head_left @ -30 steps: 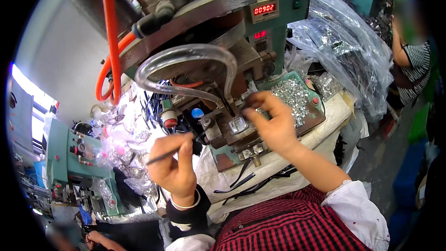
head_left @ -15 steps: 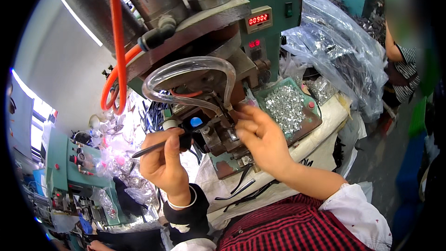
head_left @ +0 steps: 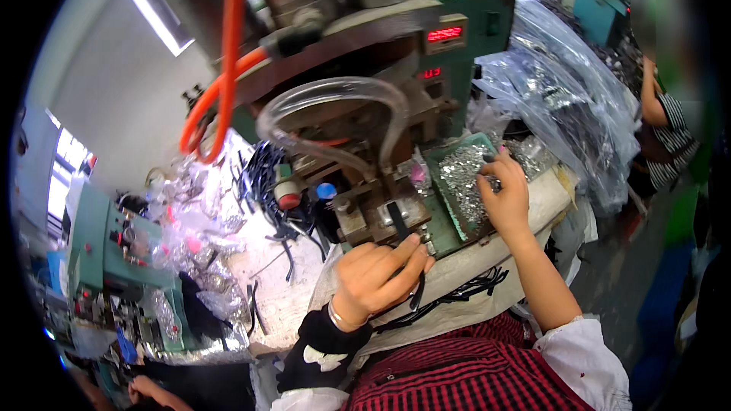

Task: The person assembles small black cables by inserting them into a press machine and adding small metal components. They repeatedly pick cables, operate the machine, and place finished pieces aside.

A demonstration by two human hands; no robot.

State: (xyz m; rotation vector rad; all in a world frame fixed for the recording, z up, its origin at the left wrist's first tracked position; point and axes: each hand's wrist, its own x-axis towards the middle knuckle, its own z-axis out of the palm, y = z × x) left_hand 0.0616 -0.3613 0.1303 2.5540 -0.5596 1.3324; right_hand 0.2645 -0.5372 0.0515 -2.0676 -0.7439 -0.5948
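Note:
My left hand (head_left: 381, 278) is closed in a pinch in front of the green machine's metal fixture (head_left: 365, 221). Its fingers hold a slim black strip, looking like a glasses temple (head_left: 397, 221), whose far end lies on the fixture and near end hangs below my fingers. My right hand (head_left: 506, 196) is at the green tray (head_left: 451, 211), over a heap of small silver metal pieces (head_left: 466, 173). Its thumb and forefinger curl together at the heap; whatever is between them is too small to make out.
Several black temples (head_left: 457, 297) lie on the pale cloth before me, and more are bunched (head_left: 266, 183) left of the fixture. Clear tubing (head_left: 335, 87) and an orange hose (head_left: 230, 68) hang over the work. Clear plastic bags (head_left: 556, 84) fill the right back; another person (head_left: 662, 122) is beyond.
My right hand has left the fixture and moved right to the tray. My left hand has come from the left side to the fixture's front with the black temple. The view has shifted.

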